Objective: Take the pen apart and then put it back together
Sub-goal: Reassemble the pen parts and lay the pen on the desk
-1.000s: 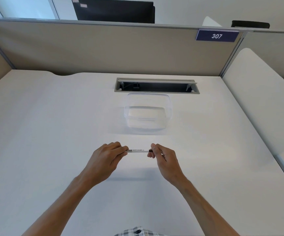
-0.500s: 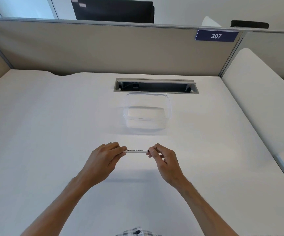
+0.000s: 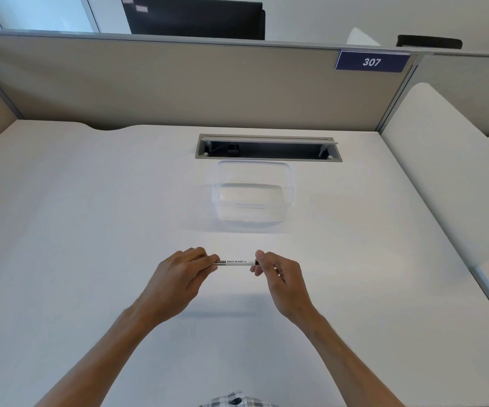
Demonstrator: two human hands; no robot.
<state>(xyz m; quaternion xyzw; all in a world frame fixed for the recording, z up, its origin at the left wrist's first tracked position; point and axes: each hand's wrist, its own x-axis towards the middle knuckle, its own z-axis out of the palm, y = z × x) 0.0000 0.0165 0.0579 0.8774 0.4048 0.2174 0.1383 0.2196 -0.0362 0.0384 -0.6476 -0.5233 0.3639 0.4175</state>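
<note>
Both our hands have closed in on the white whiteboard marker pen (image 3: 235, 262), left hand (image 3: 178, 280) pinching one end, right hand (image 3: 278, 277) pinching the dark end, so less barrel shows; it looks seated together.

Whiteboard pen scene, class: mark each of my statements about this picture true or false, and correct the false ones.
1. Both hands hold the pen. True: the left hand grips one end, the right hand pinches the other.
2. The pen lies inside the clear container. False: it is held above the desk, nearer the person than the container.
3. The pen is held roughly level. True.
4. The sign reads 412. False: it reads 307.
</note>
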